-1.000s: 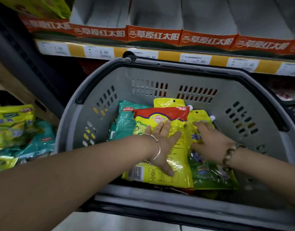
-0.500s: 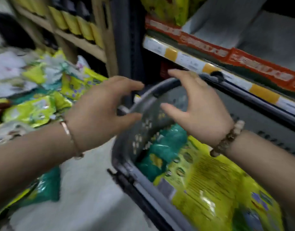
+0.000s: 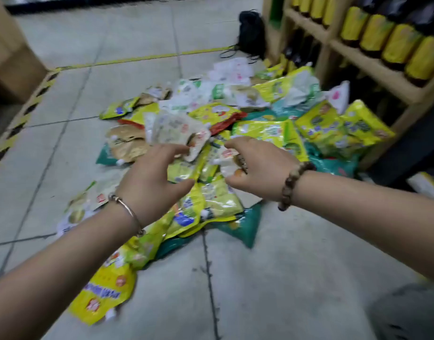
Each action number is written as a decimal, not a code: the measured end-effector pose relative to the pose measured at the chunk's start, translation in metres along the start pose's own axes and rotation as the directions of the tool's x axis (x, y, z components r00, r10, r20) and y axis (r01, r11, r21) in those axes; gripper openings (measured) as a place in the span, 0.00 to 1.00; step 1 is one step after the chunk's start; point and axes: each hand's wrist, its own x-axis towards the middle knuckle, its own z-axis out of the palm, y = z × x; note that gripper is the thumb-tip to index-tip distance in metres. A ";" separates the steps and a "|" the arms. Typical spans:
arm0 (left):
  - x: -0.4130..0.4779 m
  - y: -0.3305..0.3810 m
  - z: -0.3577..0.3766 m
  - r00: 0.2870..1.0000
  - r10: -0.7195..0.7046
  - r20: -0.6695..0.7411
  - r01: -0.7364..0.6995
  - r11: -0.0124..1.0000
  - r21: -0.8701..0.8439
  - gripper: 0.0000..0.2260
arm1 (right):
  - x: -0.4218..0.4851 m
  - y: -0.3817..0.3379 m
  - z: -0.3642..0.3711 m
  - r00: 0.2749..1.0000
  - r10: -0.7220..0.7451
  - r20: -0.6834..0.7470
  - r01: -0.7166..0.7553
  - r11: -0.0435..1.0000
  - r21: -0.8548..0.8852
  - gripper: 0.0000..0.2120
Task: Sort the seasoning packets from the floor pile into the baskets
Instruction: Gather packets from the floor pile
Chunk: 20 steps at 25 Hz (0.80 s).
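Hover above the pile of packets [image 3: 265, 131] on the floor [image 3: 64, 57], left hand [image 3: 152, 182] at 9 o'clock, right hand [image 3: 257, 168] at 3 o'clock; fingers relaxed, gripping nothing.

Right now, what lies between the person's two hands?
In the head view, overlapping yellow-green seasoning packets fill the gap between the left hand and the right hand.

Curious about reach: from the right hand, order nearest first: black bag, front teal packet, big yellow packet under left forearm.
1. teal packet, just below right hand
2. big yellow packet, lower left
3. black bag, far back
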 end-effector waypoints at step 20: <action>-0.150 -0.273 0.060 0.741 -0.662 0.117 0.663 0.748 0.031 0.23 | 0.152 -0.127 0.316 0.924 0.233 0.303 -0.278 0.953 0.117 0.33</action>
